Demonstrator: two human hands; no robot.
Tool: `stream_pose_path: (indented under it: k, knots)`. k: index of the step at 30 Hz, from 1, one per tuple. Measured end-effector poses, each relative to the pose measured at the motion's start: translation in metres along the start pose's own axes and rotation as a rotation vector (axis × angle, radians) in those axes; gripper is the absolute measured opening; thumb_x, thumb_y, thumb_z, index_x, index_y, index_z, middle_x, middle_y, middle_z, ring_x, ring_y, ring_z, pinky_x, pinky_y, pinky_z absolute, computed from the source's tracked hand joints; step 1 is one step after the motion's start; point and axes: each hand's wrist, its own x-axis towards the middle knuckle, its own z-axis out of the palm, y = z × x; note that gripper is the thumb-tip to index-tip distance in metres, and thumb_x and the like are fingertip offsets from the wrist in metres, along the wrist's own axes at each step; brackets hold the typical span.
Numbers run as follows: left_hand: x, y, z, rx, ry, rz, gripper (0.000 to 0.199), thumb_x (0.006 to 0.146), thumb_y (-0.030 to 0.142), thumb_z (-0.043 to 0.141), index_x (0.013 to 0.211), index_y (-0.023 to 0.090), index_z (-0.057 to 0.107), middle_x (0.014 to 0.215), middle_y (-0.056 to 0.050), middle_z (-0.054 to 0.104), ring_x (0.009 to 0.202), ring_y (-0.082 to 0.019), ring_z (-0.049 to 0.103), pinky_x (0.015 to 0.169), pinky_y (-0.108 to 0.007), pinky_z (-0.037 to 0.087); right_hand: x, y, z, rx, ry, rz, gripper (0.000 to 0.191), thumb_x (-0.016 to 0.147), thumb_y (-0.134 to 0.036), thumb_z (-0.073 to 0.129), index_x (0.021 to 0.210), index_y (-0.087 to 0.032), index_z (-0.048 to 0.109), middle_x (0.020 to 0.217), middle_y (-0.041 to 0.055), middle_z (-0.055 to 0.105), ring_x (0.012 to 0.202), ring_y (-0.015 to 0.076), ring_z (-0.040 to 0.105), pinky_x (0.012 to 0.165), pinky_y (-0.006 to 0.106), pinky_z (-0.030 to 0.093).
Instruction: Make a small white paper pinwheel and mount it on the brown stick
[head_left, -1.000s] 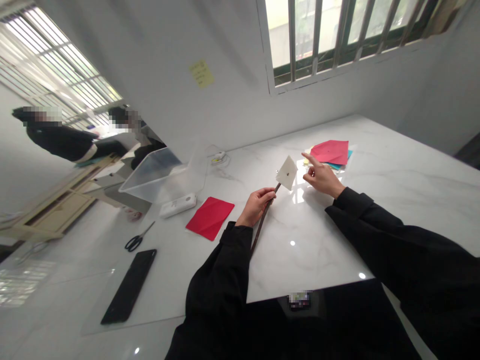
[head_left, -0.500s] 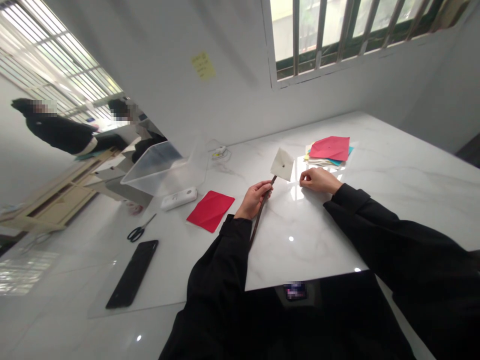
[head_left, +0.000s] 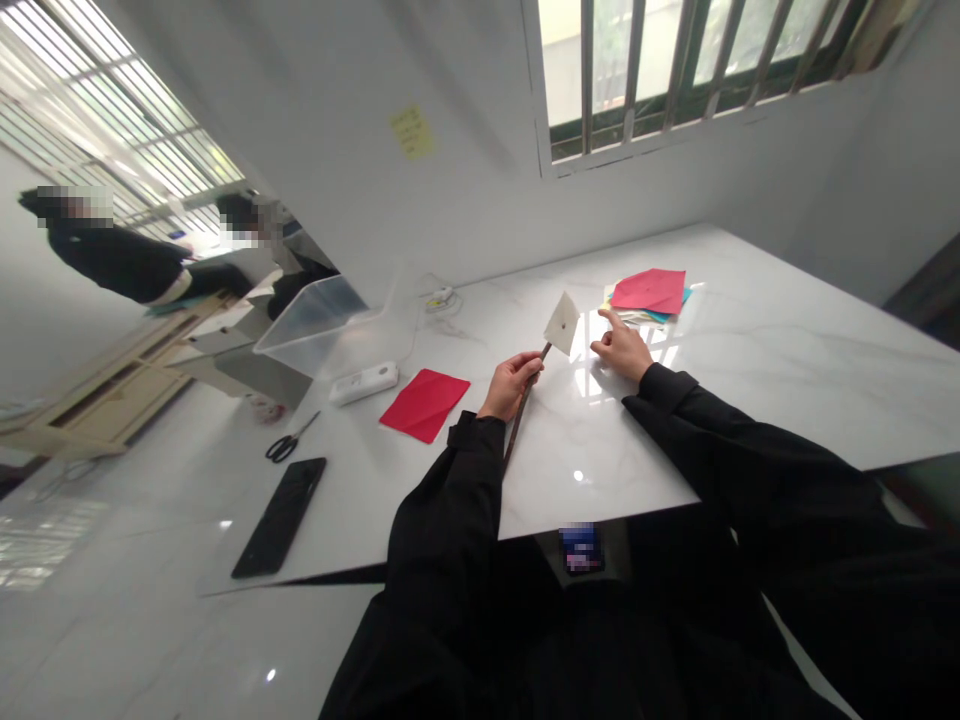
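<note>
My left hand (head_left: 512, 386) is closed round a thin dark brown stick (head_left: 517, 427) that slants up over the table. A cream square of paper (head_left: 559, 322) with a dark spot at its middle sits at the stick's upper end. To the right of that paper is my right hand (head_left: 624, 348), its index finger and thumb spread apart and nothing between them. Just beyond this hand lies a stack of coloured squares, with a creased red sheet (head_left: 651, 291) on top and blue, yellow and cream edges showing below.
Left of my hands lie a red square (head_left: 425, 405), a white power strip (head_left: 365, 383), scissors (head_left: 290, 438) and a black phone (head_left: 280, 518). A clear plastic bin (head_left: 319, 325) stands behind, with a small white plug and cable (head_left: 441, 298) nearby. Two people are at the far left.
My right hand has opened from a pinch, its index finger now stretched toward the stack. The left hand still holds the stick, and the cream paper is turned a little more edge-on.
</note>
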Motion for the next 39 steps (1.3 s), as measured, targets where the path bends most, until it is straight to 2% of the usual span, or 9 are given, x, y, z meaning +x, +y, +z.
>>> stream_pose_path:
  k: [5, 9, 15, 17, 20, 27, 32, 36, 39]
  knots:
    - [-0.001, 0.0, 0.002, 0.02, 0.012, 0.036, 0.048, 0.061, 0.04, 0.094, 0.096, 0.011, 0.076, 0.076, -0.002, 0.069, 0.064, -0.009, 0.052, 0.065, -0.026, 0.038, -0.007, 0.001, 0.001, 0.131, 0.04, 0.009, 0.082, 0.08, -0.025, 0.057, 0.16, -0.012, 0.042, 0.073, -0.0012, 0.068, 0.074, 0.0229, 0.064, 0.078, 0.032, 0.047]
    - [0.0, -0.001, 0.0, 0.021, 0.002, 0.027, 0.05, 0.06, 0.041, 0.095, 0.096, 0.012, 0.076, 0.076, -0.002, 0.07, 0.066, -0.009, 0.053, 0.066, -0.026, 0.039, -0.013, -0.003, -0.001, 0.132, 0.014, -0.075, 0.075, 0.081, -0.024, 0.055, 0.156, -0.015, 0.052, 0.07, -0.0025, 0.066, 0.069, 0.0199, 0.061, 0.078, 0.03, 0.047]
    - [-0.002, -0.002, 0.0, 0.063, -0.062, 0.021, 0.047, 0.062, 0.04, 0.095, 0.095, 0.012, 0.077, 0.075, -0.002, 0.07, 0.069, -0.01, 0.056, 0.071, -0.026, 0.041, -0.011, -0.009, -0.006, 0.007, 0.142, -0.1, 0.065, 0.084, -0.023, 0.054, 0.147, -0.016, 0.063, 0.077, 0.002, 0.071, 0.072, 0.0205, 0.06, 0.076, 0.029, 0.045]
    - [-0.002, 0.0, -0.001, 0.045, -0.067, 0.011, 0.047, 0.062, 0.039, 0.096, 0.095, 0.012, 0.077, 0.076, -0.003, 0.07, 0.069, -0.01, 0.056, 0.07, -0.026, 0.042, -0.009, -0.007, -0.009, -0.075, 0.051, -0.098, 0.046, 0.085, -0.022, 0.053, 0.122, -0.018, 0.08, 0.084, 0.0063, 0.074, 0.076, 0.0211, 0.061, 0.076, 0.029, 0.044]
    - [-0.002, 0.001, -0.003, -0.028, -0.037, -0.01, 0.05, 0.063, 0.039, 0.096, 0.099, 0.011, 0.076, 0.079, -0.003, 0.07, 0.068, -0.009, 0.057, 0.069, -0.025, 0.042, -0.006, -0.001, -0.012, -0.151, -0.125, -0.092, 0.032, 0.086, -0.021, 0.052, 0.088, -0.018, 0.084, 0.084, 0.0084, 0.075, 0.074, 0.0208, 0.06, 0.072, 0.03, 0.041]
    - [0.004, 0.0, -0.007, -0.117, -0.003, -0.02, 0.05, 0.063, 0.035, 0.096, 0.102, 0.011, 0.074, 0.08, -0.002, 0.068, 0.067, -0.007, 0.057, 0.068, -0.023, 0.042, -0.03, -0.014, -0.016, -0.057, -0.217, -0.141, 0.031, 0.087, -0.022, 0.051, 0.088, -0.017, 0.082, 0.064, 0.0022, 0.061, 0.063, 0.0166, 0.05, 0.066, 0.03, 0.035]
    - [0.004, -0.001, -0.004, -0.144, -0.02, -0.011, 0.041, 0.069, 0.031, 0.092, 0.101, 0.012, 0.074, 0.081, -0.001, 0.067, 0.067, -0.007, 0.056, 0.066, -0.023, 0.041, -0.119, -0.051, -0.014, 0.2, -0.466, -0.187, 0.028, 0.088, -0.021, 0.051, 0.09, -0.019, 0.079, 0.059, -0.0021, 0.054, 0.058, 0.0143, 0.045, 0.063, 0.028, 0.035]
    - [0.004, -0.001, -0.003, -0.147, -0.027, -0.014, 0.04, 0.071, 0.031, 0.091, 0.102, 0.012, 0.075, 0.082, -0.002, 0.067, 0.068, -0.007, 0.056, 0.068, -0.023, 0.042, -0.193, -0.066, -0.035, 0.598, -0.959, -0.304, 0.024, 0.091, -0.022, 0.057, 0.088, -0.017, 0.08, 0.077, 0.0034, 0.07, 0.071, 0.0157, 0.059, 0.071, 0.028, 0.045]
    - [0.005, -0.002, -0.004, -0.149, -0.042, -0.014, 0.04, 0.07, 0.032, 0.092, 0.101, 0.012, 0.075, 0.083, -0.002, 0.068, 0.069, -0.008, 0.057, 0.068, -0.024, 0.043, -0.218, -0.056, -0.047, 0.754, -1.317, -0.321, 0.027, 0.097, -0.033, 0.062, 0.095, -0.014, 0.082, 0.078, 0.0053, 0.07, 0.073, 0.0159, 0.061, 0.072, 0.027, 0.048]
